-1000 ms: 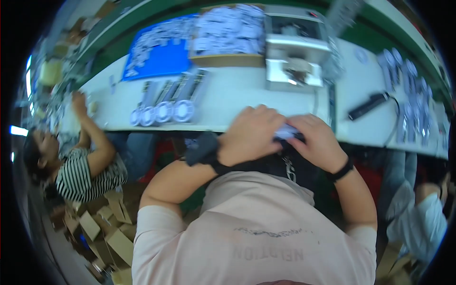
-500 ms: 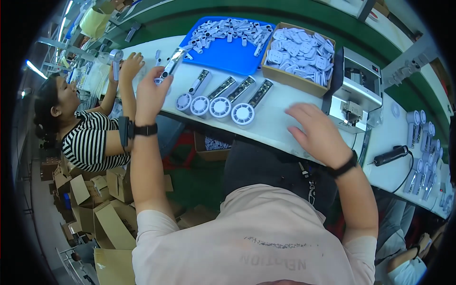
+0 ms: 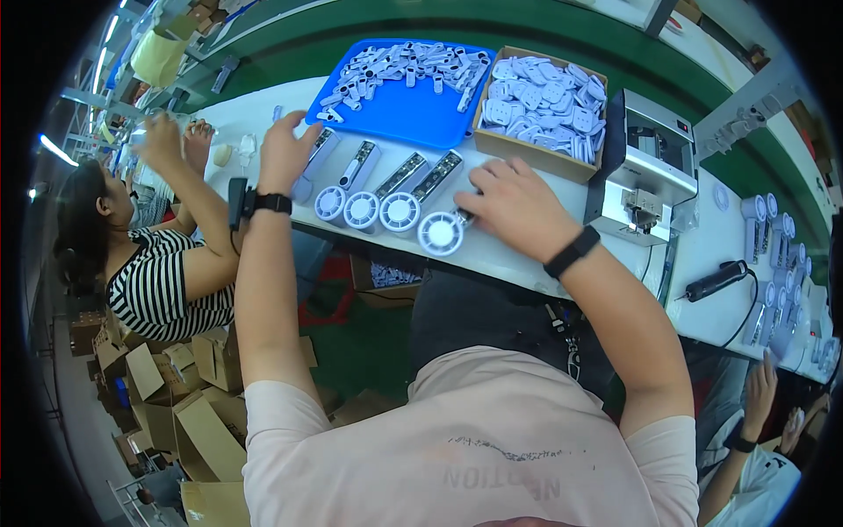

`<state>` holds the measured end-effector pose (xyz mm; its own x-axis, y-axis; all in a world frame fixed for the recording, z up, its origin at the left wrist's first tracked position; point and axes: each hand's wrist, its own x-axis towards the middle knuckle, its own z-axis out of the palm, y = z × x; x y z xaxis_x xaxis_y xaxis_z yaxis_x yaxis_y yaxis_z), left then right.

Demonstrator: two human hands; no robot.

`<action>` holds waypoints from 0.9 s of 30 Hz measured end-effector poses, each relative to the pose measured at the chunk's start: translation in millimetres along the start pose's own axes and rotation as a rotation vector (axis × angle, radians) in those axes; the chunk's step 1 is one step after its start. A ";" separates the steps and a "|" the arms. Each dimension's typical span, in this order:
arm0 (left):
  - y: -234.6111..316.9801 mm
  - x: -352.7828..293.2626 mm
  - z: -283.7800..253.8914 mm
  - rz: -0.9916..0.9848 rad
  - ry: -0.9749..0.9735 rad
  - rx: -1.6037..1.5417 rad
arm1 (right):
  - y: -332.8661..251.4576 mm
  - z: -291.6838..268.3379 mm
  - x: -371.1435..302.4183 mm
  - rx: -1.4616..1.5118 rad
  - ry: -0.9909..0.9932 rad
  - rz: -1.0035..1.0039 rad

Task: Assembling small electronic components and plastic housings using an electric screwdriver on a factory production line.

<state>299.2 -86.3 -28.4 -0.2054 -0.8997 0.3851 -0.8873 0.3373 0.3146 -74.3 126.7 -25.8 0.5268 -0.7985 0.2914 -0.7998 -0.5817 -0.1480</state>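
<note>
Right hand (image 3: 516,204) was clamped, fingers curled, over the handle of the rightmost fan (image 3: 440,234); the handle was mostly hidden under it. That fan lay near the front edge of the white surface (image 3: 496,253), round white head out to the left of the hand, grille up. Left hand (image 3: 285,160) was at the leftmost fan (image 3: 322,151), fingers bent by the far end of its handle; couldn't tell if it gripped or only touched.

Three more fans (image 3: 362,211) lay between, heads toward the person, circuit boards bare in the handles. Behind: blue tray (image 3: 406,114) with small pale parts, cardboard box (image 3: 534,156) of flat white pieces, then a metal machine (image 3: 654,171) to the right.

Handling, judged by looks: fans probably light, stiff plastic, a bit slippery on the smooth shell. Bare boards looked like the fragile bit, grille next. Best hold seemed to be the handle's long side walls, pinched lightly, fingertips off the board and no pressing on the grille.
</note>
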 end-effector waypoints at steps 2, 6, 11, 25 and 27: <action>37.0 21.0 13.2 0.001 -0.065 -0.017 | -18.1 -28.4 -21.6 0.058 -0.127 0.063; 121.5 70.9 51.5 -0.054 -0.349 0.127 | -20.1 -63.0 -114.0 0.135 -0.119 0.337; 105.2 110.8 138.5 0.003 -0.377 0.351 | -7.8 -60.7 -171.2 0.115 -0.095 0.540; 326.1 -186.1 -3.6 0.331 -0.637 -0.890 | -47.0 -58.3 -161.5 1.126 0.489 0.682; 335.8 -198.6 5.7 0.343 -0.607 -0.886 | -51.6 -48.4 -167.6 1.225 0.533 0.680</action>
<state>39.7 204.2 -4.1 -0.7633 -0.6260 0.1597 -0.1887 0.4525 0.8716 -135.2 298.1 -21.2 -0.2161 -0.9708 0.1043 0.0305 -0.1135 -0.9931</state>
